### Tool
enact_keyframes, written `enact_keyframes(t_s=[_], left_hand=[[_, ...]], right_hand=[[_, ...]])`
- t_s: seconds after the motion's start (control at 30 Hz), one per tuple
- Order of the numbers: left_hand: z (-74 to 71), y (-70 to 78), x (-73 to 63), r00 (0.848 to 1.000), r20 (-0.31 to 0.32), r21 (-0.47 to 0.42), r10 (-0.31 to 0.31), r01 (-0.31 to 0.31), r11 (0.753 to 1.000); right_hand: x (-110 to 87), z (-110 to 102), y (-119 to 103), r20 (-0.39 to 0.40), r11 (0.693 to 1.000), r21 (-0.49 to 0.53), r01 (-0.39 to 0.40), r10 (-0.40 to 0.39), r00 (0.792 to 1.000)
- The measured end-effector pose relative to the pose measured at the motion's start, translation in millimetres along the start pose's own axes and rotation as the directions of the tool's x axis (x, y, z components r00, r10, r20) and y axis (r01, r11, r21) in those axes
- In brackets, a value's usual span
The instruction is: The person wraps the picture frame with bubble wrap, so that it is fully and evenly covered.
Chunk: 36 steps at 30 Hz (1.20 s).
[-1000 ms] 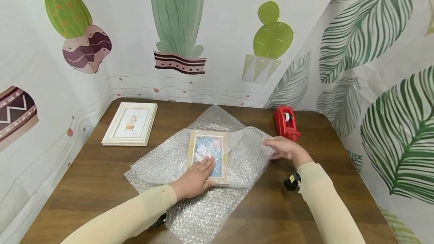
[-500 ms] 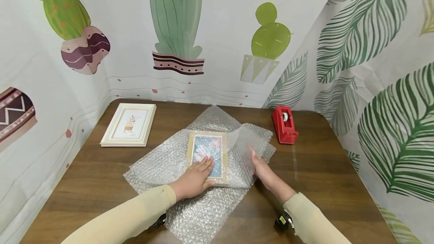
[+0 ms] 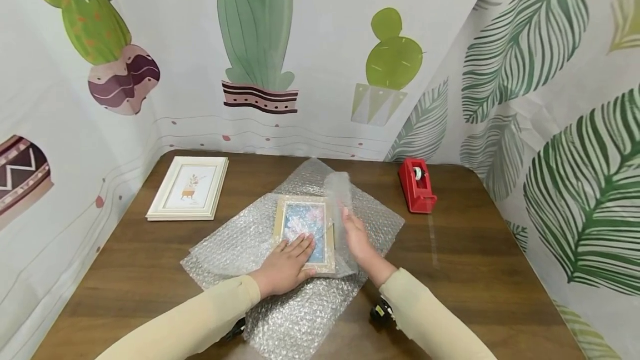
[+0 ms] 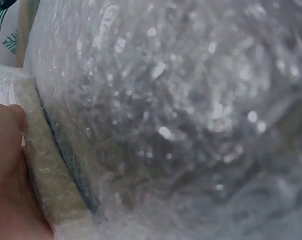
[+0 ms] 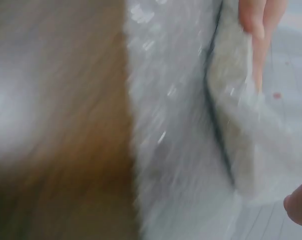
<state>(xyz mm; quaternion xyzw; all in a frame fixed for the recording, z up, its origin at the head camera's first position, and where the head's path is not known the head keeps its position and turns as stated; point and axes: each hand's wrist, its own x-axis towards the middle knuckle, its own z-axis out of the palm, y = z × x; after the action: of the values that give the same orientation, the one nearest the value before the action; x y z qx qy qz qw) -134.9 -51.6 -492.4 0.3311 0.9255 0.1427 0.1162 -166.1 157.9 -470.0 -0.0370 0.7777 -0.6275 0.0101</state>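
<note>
A picture frame (image 3: 278,226) with a light wooden border and a blue floral print lies in the middle of a bubble wrap sheet (image 3: 235,232), partly covered by it. My left hand (image 3: 287,263) rests flat on the frame's lower left part, fingers spread over the print. At the frame's right side, my right hand (image 3: 360,243) lifts a bubble wrap flap (image 3: 338,188), which stands up beside the print. The fingers are behind the flap, and the thumb (image 5: 300,204) shows apart from the wrap in the right wrist view.
A white picture frame (image 3: 170,213) with a plant print lies at the back left of the wooden table (image 3: 475,249). At the back right is a red tape dispenser (image 3: 414,190), a clear tape strip trailing from it. A patterned cloth (image 3: 325,43) hangs behind.
My right hand has moved left from the wrap's right corner, bringing the flap up and toward the print. The left hand has stayed on the frame.
</note>
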Motion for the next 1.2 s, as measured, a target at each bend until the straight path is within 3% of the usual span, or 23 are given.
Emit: enact_keyframes(t_s=[0.2,0.27,0.43,0.77,1.03,1.2], left_hand=[[-0.7,-1.0,0.3,1.0,0.01,0.01,-0.011,0.011,1.0],[-5.0,-0.6,-0.1,1.0,0.025,-0.004,-0.016,0.016,1.0],[-9.9,0.3,-0.8,0.999,0.046,-0.028,-0.021,0.022,0.999],[0.1,-3.2,1.8,1.0,0.003,0.026,0.006,-0.007,1.0],[-6.8,-2.8,1.0,0.999,0.035,-0.015,-0.002,0.003,1.0],[-8.9,-7.8,4.1,0.999,-0.033,-0.114,0.04,-0.043,0.993]], right_hand=[[2.8,34.6,-11.8,0.041,0.992,0.04,-0.123,0.122,0.992],[3.9,44.5,-14.1,0.09,0.987,0.063,-0.151,0.145,0.985],[6.4,59.3,-11.5,0.172,0.992,0.046,-0.118,0.108,0.979],[9.4,67.3,1.0,0.267,0.987,-0.16,0.023,0.021,0.963],[16.8,66.3,1.7,0.316,0.975,-0.214,-0.062,0.129,0.94],[21.7,61.5,-1.4,0.366,0.967,-0.236,-0.099,0.183,0.913]])
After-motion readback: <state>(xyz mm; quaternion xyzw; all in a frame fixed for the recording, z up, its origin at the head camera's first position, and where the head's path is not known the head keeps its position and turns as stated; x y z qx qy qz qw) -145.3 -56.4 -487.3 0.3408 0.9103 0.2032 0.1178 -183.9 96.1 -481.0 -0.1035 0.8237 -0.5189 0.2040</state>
